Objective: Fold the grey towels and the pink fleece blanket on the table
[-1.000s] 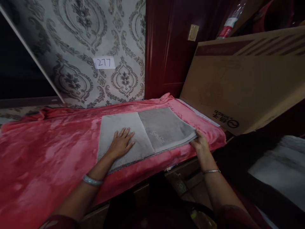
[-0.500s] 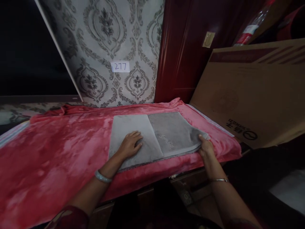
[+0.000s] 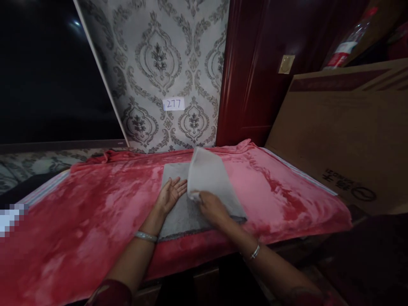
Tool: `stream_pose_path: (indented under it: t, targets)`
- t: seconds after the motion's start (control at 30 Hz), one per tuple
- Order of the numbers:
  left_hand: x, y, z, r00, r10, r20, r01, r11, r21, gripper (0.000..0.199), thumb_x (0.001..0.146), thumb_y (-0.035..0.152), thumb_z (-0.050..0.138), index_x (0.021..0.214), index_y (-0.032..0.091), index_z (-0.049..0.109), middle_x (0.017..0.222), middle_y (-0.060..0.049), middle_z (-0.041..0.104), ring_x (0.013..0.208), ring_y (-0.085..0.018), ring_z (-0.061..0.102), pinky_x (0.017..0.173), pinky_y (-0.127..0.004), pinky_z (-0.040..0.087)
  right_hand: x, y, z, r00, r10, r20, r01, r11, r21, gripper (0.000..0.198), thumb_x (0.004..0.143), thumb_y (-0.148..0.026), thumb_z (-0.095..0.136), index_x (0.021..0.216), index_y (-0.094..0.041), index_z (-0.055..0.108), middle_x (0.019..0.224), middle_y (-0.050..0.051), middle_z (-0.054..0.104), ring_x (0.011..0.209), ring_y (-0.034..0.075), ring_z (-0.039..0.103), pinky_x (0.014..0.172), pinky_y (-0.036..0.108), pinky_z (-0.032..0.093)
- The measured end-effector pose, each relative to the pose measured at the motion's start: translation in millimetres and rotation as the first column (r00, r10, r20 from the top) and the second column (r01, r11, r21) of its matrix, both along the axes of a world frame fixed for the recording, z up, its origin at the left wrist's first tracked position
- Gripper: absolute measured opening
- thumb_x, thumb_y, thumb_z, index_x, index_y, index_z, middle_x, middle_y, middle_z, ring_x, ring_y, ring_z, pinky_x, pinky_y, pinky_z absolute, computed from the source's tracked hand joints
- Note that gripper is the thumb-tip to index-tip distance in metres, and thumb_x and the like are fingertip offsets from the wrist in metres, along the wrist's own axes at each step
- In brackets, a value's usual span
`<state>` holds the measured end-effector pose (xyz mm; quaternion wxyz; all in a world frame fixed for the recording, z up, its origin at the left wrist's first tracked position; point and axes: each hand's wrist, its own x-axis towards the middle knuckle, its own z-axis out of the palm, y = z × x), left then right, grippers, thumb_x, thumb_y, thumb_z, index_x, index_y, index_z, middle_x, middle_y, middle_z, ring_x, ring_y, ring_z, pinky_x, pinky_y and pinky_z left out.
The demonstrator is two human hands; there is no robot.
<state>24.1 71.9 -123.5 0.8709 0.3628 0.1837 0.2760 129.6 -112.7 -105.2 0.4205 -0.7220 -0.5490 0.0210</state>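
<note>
A grey towel (image 3: 212,174) lies on a red-and-pink plush blanket (image 3: 270,187), its right part lifted and turned over toward the left. My right hand (image 3: 212,208) grips the raised edge, fingers closed round it. Beside that edge, my left hand (image 3: 172,195) is open over the towel's left part, palm turned up and fingers apart; whether it touches the cloth I cannot tell. Part of the lower layer is hidden under the lifted flap and my right hand.
Behind the blanket stands a patterned wall with a paper label (image 3: 174,103) reading 277. A dark screen (image 3: 57,76) is at the left. At the right are a large cardboard box (image 3: 344,136), a plastic bottle (image 3: 347,44) and a dark red door panel (image 3: 251,72).
My right hand has carried the towel's right end leftward, folding it over. My left hand has turned from palm down on the towel to palm up. The view has shifted slightly.
</note>
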Motion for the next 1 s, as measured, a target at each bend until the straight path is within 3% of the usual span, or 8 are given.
stream_pose_path:
  t: [0.17,0.3,0.4,0.6,0.7,0.87,1.0]
  targets:
    - [1.2,-0.4,-1.1,0.998,-0.008,-0.056,0.013,0.996,0.083,0.025,0.092,0.038,0.063,0.108,0.019,0.056,0.114,-0.015,0.073,0.101,-0.023,0.074,0.092,-0.038,0.057,-27.2,-7.4,-24.0,0.96,0.119,0.254,-0.076,0.982,-0.173,0.054,0.083,-0.004,0.054,0.134,-0.017,0.067,0.138,0.013,0.064,0.132,0.024,0.055,0.114,0.041,0.042]
    - [14.8,4.5,12.3,0.983,0.011,-0.182,0.036,0.967,0.252,0.061,0.083,0.038,0.076,0.135,0.024,0.047,0.117,-0.012,0.072,0.088,-0.021,0.074,0.083,-0.038,0.059,-17.8,-10.2,-20.7,0.964,0.15,0.221,-0.114,0.979,-0.168,0.065,0.076,0.001,0.053,0.139,-0.015,0.063,0.141,0.012,0.062,0.133,0.023,0.056,0.117,0.042,0.041]
    - [37.8,15.4,26.8,0.94,0.098,-0.327,0.039,0.921,0.388,0.079,0.079,0.036,0.079,0.148,0.024,0.042,0.113,-0.012,0.072,0.078,-0.02,0.073,0.072,-0.034,0.058,-17.4,-12.2,-19.5,0.965,0.122,0.23,-0.086,0.983,-0.163,0.071,0.072,0.002,0.053,0.14,-0.014,0.062,0.142,0.013,0.061,0.134,0.025,0.055,0.117,0.044,0.042]
    - [87.0,32.8,39.2,0.884,0.234,-0.404,0.016,0.85,0.527,0.069,0.078,0.018,0.069,0.146,0.022,0.054,0.106,-0.008,0.076,0.087,-0.022,0.072,0.075,-0.032,0.057,-18.1,-25.5,-26.2,0.947,0.054,0.317,0.013,0.978,-0.207,0.072,0.071,0.002,0.054,0.14,-0.016,0.063,0.144,0.014,0.059,0.137,0.029,0.052,0.115,0.048,0.044]
    - [98.1,36.9,44.0,0.858,0.287,-0.426,0.032,0.798,0.601,0.064,0.075,0.007,0.06,0.138,0.015,0.063,0.097,-0.007,0.076,0.08,-0.02,0.069,0.074,-0.031,0.056,-13.2,-27.8,-18.9,0.941,0.035,0.336,0.04,0.976,-0.215,0.07,0.073,0.006,0.047,0.137,-0.015,0.066,0.142,0.013,0.061,0.136,0.028,0.053,0.114,0.046,0.043]
    - [80.7,60.7,62.1,0.824,0.384,-0.417,0.028,0.707,0.707,0.073,0.07,0.0,0.05,0.14,0.011,0.062,0.081,-0.004,0.073,0.063,-0.014,0.063,0.065,-0.025,0.051,-27.6,-11.1,7.5,0.929,0.063,0.366,0.006,0.983,-0.184,0.066,0.079,0.005,0.045,0.139,-0.015,0.065,0.142,0.014,0.061,0.134,0.026,0.054,0.115,0.043,0.042]
    - [42.4,82.4,58.0,0.777,0.472,-0.416,0.021,0.641,0.767,0.071,0.065,0.007,0.057,0.136,0.007,0.064,0.081,-0.007,0.074,0.06,-0.016,0.063,0.064,-0.028,0.053,-60.1,7.0,6.1,0.901,0.157,0.405,-0.081,0.977,-0.199,0.055,0.09,-0.002,0.046,0.14,-0.019,0.063,0.14,0.014,0.062,0.13,0.025,0.056,0.11,0.041,0.046]
